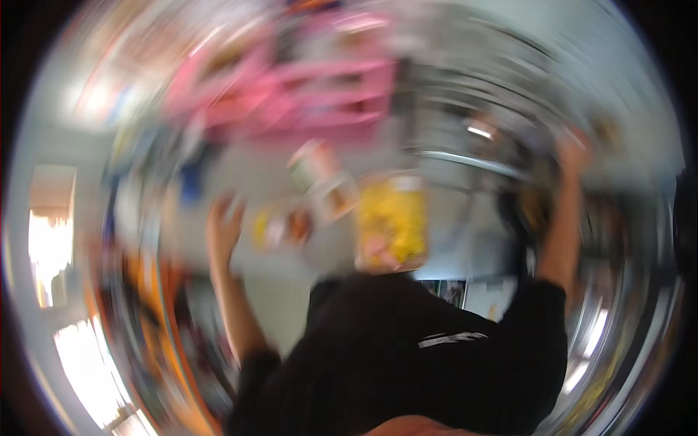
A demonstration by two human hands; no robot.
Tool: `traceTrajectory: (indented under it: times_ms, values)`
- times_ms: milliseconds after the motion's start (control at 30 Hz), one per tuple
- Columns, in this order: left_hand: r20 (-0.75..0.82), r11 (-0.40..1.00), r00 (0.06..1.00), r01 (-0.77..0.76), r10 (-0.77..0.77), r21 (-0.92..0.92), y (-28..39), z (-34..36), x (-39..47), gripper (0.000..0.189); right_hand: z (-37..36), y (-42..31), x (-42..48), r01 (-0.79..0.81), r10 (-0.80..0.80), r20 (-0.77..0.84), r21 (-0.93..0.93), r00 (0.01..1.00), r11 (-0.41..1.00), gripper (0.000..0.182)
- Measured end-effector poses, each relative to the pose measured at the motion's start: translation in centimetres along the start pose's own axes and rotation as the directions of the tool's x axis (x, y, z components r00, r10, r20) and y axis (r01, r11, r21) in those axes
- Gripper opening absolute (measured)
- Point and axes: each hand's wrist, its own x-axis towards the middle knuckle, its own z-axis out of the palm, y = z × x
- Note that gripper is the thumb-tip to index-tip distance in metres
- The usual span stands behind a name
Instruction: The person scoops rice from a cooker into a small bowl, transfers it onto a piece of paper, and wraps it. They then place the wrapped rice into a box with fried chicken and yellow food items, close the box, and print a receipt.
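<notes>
The view is strongly blurred. My left hand (225, 223) hovers at the left over a grey work surface (245, 163), fingers spread, with nothing seen in it. Right of it lie a small yellow, white and brown item (283, 226) and a clear container (334, 199) beside a red, white and green package (315, 163). A clear tub with yellow contents (395, 218) stands close to my body, with something pink on it. Far to the right, my right hand (573, 147) is stretched out near metal racks; its fingers are too blurred to read.
Pink plastic baskets (332, 92) holding blurred items stand at the back of the surface. Metal wire shelving (474, 161) is at the right. A blue object (191, 177) lies at the left rear, and orange-edged shelving (158, 327) is at the lower left.
</notes>
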Motion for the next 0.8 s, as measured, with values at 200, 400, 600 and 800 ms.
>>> traceTrajectory:
  times_ms: [200,400,600,800]
  values:
    - [0.322,0.995,0.942,-0.103,0.092,0.016,-9.4,-1.3,0.3,0.044,-22.8,-17.7,-13.3,-0.239,0.363,-0.355,0.346,0.861,0.907,0.025]
    - [0.461,0.976,0.862,-0.21,0.211,-0.053,-11.3,10.1,4.4,0.045,-41.3,-7.1,-35.1,-0.736,0.753,-0.604,0.38,0.262,0.56,0.032]
    - [0.448,0.952,0.854,-0.305,0.264,0.02,-8.1,10.3,3.9,0.043,-54.1,-1.1,-46.9,-0.822,0.593,-0.767,0.488,-0.245,0.292,0.043]
    - [0.42,0.941,0.865,-0.332,0.275,0.068,-6.9,10.0,3.9,0.042,-60.7,2.0,-48.7,-0.83,0.477,-0.777,0.535,-0.411,0.157,0.052]
